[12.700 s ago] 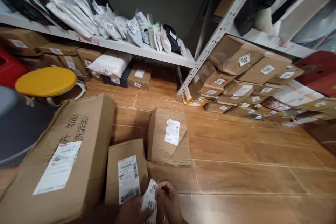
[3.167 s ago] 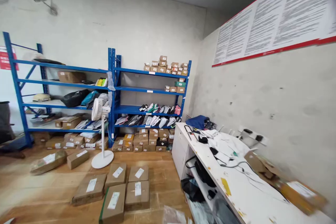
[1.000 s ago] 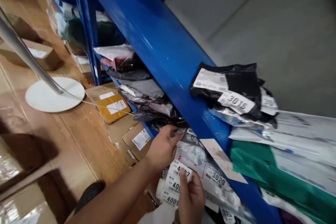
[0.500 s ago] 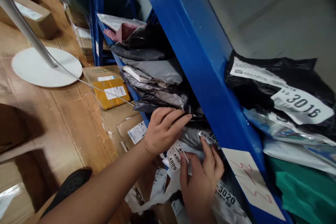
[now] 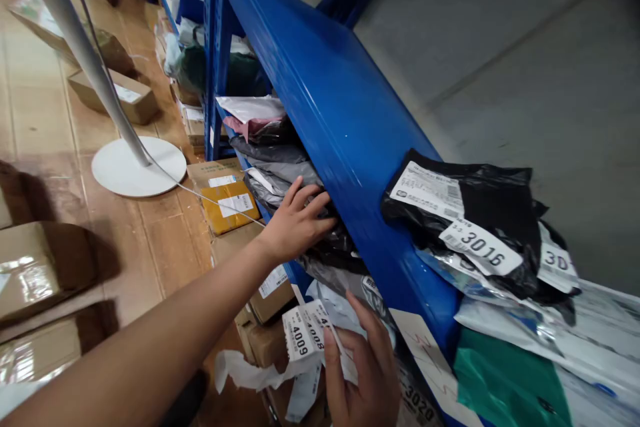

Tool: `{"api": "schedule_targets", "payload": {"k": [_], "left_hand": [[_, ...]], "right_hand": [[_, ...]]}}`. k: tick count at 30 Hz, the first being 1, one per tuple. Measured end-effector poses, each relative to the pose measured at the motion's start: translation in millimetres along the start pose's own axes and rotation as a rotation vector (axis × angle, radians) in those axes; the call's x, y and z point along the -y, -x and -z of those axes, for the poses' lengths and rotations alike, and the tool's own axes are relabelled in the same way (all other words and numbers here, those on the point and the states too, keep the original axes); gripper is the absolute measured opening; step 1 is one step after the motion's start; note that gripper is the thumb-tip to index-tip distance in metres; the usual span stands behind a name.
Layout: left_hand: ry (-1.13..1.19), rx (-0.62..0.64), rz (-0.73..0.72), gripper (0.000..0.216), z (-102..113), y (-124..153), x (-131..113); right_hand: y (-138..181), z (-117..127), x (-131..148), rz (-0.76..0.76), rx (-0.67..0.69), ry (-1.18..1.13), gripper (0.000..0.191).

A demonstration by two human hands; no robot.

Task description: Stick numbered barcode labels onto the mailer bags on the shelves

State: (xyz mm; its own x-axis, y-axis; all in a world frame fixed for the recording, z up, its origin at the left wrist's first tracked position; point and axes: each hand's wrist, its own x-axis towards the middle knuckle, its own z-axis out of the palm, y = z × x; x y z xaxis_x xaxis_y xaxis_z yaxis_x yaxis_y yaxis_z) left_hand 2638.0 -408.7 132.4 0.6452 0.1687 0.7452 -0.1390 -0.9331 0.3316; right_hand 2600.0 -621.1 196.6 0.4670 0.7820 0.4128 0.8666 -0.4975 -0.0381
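Here's our white paper strip of printed number labels [image 5: 301, 335], 4009 and 4008 showing, pinched in our right hand [image 5: 367, 373], index finger raised. Our left hand [image 5: 295, 227] lies, fingers spread apart, across the black and grey plastic parcel bags [image 5: 287, 169] packed beneath the blue metal shelf [image 5: 320, 87]. We seem to be feeling through those bags; the next move calls for parting them without crumpling the strip. Up on the shelf rests a black plastic bag marked 3016 [image 5: 493, 193].
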Motion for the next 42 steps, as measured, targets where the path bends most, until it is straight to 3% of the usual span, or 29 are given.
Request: {"api": "schedule_targets", "payload": {"k": [3, 6, 9, 12, 20, 24, 29, 32, 35, 38, 40, 42], "left_hand": [[0.065, 0.048, -0.025, 0.022, -5.5, -12.7, 22.2], [0.168, 0.034, 0.07, 0.026, -11.9, -17.3, 34.5], [0.248, 0.028, -0.006, 0.029, -16.2, -13.6, 32.7], [0.275, 0.134, -0.112, 0.025, -17.5, -9.2, 24.3], [0.254, 0.248, 0.016, 0.031, -24.5, -26.1, 31.9], [0.367, 0.358, 0.05, 0.029, -21.1, -29.9, 41.4], [0.331, 0.392, -0.066, 0.026, -16.6, -20.6, 30.4], [0.275, 0.43, 0.012, 0.017, -16.1, -19.2, 25.4], [0.378, 0.521, 0.03, 0.02, -13.3, -20.5, 34.2], [0.453, 0.555, -0.063, 0.03, -8.0, -17.1, 47.1], [0.428, 0.526, -0.081, 0.037, -5.4, -12.1, 51.8], [0.345, 0.473, -0.068, 0.035, -5.3, -7.6, 53.4]], "right_hand": [[-20.2, -8.1, 1.7, 0.015, 0.087, -0.029, 0.006], [-39.1, -17.5, 1.1, -0.035, 0.128, 0.028, 0.008], [-45.3, -24.4, -0.5, -0.147, 0.175, 0.169, 0.013], [-39.9, -26.8, -2.1, -0.182, 0.217, 0.281, 0.015], [-40.8, -14.3, -3.8, -0.181, 0.348, 0.394, 0.016], [-56.7, -13.0, -3.5, -0.185, 0.337, 0.313, 0.015], [-71.7, -21.7, -5.3, -0.131, 0.324, 0.214, 0.011], [-68.6, -20.5, 0.6, -0.349, 0.293, 0.05, 0.015], [-63.0, -20.3, 13.2, -0.887, 0.147, -0.361, 0.015], [-69.5, -32.4, 23.8, -1.315, -0.151, -0.631, 0.02], [-82.7, -44.2, 27.1, -1.32, -0.325, -0.595, 0.021], [-98.4, -53.2, 28.3, -1.198, -0.336, -0.43, 0.025]]}}
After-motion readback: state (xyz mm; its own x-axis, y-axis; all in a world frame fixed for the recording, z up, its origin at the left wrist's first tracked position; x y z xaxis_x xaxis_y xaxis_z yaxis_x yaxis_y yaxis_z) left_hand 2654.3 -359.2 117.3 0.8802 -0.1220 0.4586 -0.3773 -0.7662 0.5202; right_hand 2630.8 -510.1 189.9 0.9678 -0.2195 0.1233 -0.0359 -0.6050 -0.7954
